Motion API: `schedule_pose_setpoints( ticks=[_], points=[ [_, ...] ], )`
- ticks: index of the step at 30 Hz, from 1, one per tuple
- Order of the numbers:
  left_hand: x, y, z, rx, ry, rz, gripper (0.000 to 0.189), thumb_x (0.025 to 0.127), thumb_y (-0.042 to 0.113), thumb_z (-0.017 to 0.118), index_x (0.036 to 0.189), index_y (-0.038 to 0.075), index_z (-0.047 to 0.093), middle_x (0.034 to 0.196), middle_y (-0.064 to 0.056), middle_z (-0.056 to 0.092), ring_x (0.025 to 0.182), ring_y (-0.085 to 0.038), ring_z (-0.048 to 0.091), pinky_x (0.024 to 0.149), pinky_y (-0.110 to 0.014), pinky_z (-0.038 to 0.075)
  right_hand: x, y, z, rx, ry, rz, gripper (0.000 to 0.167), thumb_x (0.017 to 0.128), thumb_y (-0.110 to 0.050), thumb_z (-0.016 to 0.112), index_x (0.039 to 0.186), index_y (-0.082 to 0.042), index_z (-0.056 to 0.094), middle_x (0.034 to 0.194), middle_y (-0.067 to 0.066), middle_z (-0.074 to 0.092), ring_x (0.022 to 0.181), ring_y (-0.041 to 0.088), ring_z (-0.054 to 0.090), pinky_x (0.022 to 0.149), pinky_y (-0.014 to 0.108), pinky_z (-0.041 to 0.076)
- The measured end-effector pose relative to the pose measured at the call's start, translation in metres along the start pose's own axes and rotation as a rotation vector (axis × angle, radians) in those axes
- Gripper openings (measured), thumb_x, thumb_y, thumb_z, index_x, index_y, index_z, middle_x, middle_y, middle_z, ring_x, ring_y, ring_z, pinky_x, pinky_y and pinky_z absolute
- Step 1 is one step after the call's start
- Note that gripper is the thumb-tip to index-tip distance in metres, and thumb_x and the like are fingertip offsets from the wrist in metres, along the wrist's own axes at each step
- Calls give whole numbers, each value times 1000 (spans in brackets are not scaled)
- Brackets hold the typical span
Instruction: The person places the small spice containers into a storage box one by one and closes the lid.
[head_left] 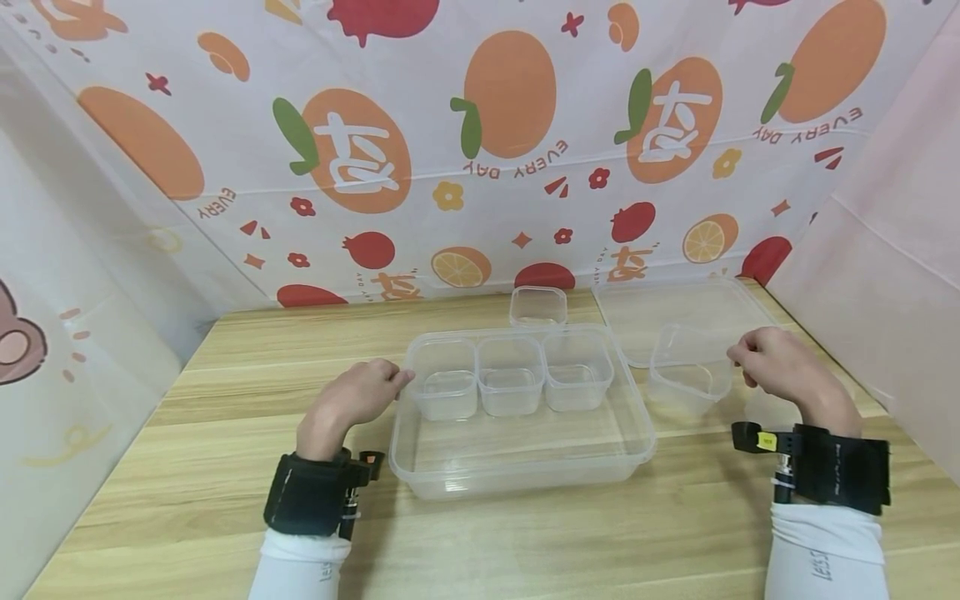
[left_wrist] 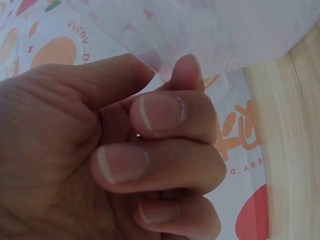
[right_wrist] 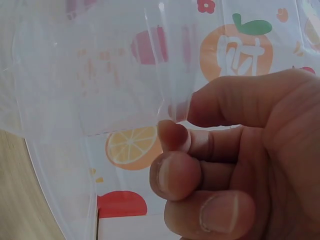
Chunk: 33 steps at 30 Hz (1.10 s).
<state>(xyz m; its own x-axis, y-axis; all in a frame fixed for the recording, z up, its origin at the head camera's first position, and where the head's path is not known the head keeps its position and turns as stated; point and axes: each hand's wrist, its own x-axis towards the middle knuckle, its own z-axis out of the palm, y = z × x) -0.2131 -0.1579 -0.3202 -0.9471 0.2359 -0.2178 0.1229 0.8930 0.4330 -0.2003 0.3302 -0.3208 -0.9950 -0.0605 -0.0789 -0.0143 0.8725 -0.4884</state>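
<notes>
A large clear plastic tray point(head_left: 525, 479) stands in the middle of the table, with three small clear containers point(head_left: 448, 404) in a row along its back half. My left hand point(head_left: 356, 396) is at the tray's left rim; its thumb and index finger pinch a clear plastic edge point(left_wrist: 210, 35), the other fingers curled. To the right of the tray, my right hand point(head_left: 780, 367) holds another small clear container point(head_left: 686, 383) by its edge, between thumb and index finger. That container is tilted; its wall point(right_wrist: 120, 95) fills much of the right wrist view.
Behind the tray sits one more small clear container point(head_left: 538, 308). A large flat clear lid point(head_left: 675, 304) lies at the back right, partly behind the held container. Another small clear piece point(head_left: 768, 408) lies under my right hand. A fruit-printed cloth point(head_left: 510, 192) hangs along the table's back edge.
</notes>
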Motion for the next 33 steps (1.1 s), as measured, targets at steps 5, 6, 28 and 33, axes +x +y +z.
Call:
schedule_pose_setpoints(
  ticks=[5,6,28,33],
  points=[
    [0,0,0,3,-2,1,36,104,26,44,103,-2,65,87,-10,58,80,-24,52,67,-36,41,0,0,0,-2,8,3,36,100,-19,39,94,8,62,63,2,49,58,19,42,51,30,34],
    [0,0,0,3,-2,-2,35,104,26,44,103,-2,66,86,-10,58,79,-24,52,66,-35,41,0,0,0,-1,13,0,36,101,-19,39,93,8,62,63,2,49,59,19,42,52,30,34],
    [0,0,1,-11,-10,-23,33,104,26,44,102,0,65,85,-10,56,79,-24,51,66,-35,40,-5,-13,-4,-17,254,-17,40,101,-25,37,83,1,62,61,3,49,58,21,42,51,32,31],
    [0,0,1,-9,-10,-24,33,104,26,44,100,1,64,84,-9,55,79,-24,50,66,-35,39,-5,-16,-3,0,272,-15,41,101,-25,36,84,2,62,60,3,48,58,22,42,51,33,31]
  ],
)
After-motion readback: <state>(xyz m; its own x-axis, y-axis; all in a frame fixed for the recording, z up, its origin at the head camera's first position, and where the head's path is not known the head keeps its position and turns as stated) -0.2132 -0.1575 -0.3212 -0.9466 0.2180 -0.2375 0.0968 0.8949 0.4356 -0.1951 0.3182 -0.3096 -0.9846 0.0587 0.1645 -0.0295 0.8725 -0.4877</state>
